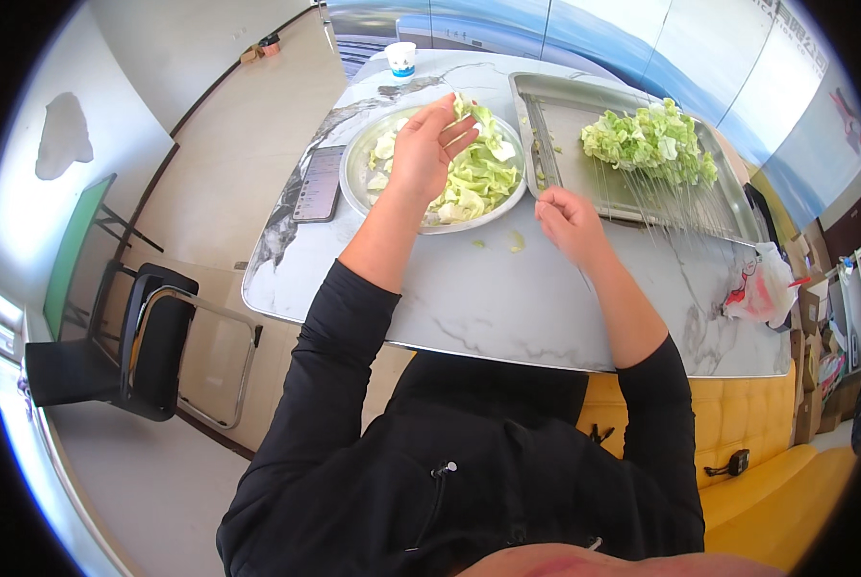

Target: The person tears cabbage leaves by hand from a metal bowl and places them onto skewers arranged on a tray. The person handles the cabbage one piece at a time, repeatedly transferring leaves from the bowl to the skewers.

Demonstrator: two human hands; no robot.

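Note:
My left hand [427, 148] is over a round metal bowl [351, 189] of torn lettuce [477, 180], its fingertips at a small lettuce piece [465, 107] and its other fingers spread. Just right of the bowl, my right hand [569, 222] is closed on a thin skewer [586, 280], whose end shows below the hand; its upper part is hard to make out. A metal tray [582, 173] holds a bundle of bare skewers [543, 141] along its left side. Skewered lettuce [654, 141] is heaped at the tray's right, the thin sticks pointing towards me.
A smartphone [319, 184] lies left of the bowl on the marble-patterned table [502, 303]. Behind stands a paper cup [401, 59]. A plastic bag [760, 288] is at the right edge. Lettuce scraps [517, 241] lie before the bowl. Black chairs [160, 339] stand at the left.

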